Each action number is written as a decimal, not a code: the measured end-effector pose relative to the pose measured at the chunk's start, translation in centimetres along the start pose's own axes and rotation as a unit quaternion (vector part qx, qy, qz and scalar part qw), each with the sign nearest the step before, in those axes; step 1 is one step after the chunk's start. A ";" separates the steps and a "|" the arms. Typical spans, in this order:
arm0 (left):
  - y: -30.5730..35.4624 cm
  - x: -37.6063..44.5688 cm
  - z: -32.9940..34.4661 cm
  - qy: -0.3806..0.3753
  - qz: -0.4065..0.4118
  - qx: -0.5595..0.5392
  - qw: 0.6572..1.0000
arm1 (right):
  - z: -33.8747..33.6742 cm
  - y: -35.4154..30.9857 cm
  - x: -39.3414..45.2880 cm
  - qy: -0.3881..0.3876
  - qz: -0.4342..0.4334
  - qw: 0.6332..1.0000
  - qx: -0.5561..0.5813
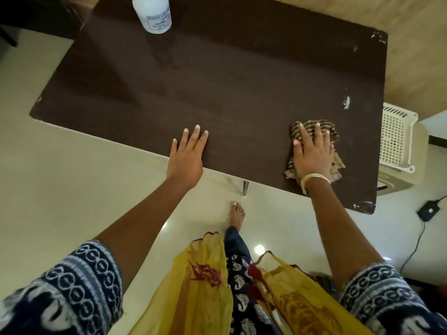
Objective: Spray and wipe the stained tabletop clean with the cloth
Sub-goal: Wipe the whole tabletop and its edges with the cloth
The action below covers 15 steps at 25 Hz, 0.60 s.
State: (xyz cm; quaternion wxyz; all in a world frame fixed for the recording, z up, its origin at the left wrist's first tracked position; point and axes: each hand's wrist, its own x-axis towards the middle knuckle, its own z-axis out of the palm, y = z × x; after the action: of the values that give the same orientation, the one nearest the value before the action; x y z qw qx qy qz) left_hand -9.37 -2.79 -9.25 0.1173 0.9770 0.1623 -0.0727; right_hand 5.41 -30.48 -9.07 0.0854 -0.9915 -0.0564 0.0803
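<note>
Right hand (312, 153) presses flat on the cloth (314, 128); left hand (187, 155) rests open on the worktop (217, 88) beside it.

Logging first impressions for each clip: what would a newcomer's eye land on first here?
Probably the right hand pressed flat on the striped cloth near the dark tabletop's right end. Next, the left hand resting open on the near edge, and the white bottle standing at the far side.

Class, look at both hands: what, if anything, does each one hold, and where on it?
Neither grips anything. The right hand presses flat on the middle of the cloth; the left hand rests flat on the tabletop edge.
</note>
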 end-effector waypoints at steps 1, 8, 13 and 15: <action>0.5 -0.3 0.1 -0.008 0.009 -0.003 1.000 | 0.5 -2.0 -0.6 0.008 0.031 0.999 0.001; 1.4 -0.8 0.5 -0.022 0.040 -0.017 0.999 | 3.4 -10.6 -7.7 -0.063 -0.258 0.963 -0.049; 3.1 -1.2 0.1 -0.038 0.024 0.030 0.999 | 1.5 -2.2 -5.9 -0.036 -0.175 0.984 -0.007; 4.9 -1.5 0.1 -0.038 0.041 0.007 0.998 | 0.8 1.3 -6.0 -0.017 -0.066 0.998 0.017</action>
State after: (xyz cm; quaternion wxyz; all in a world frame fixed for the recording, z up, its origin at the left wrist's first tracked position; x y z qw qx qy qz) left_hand -9.14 -7.78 -8.03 0.1196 0.9801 0.1171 -0.1064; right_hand -0.48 -32.35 -9.21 0.1059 -0.9826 -0.1214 0.0922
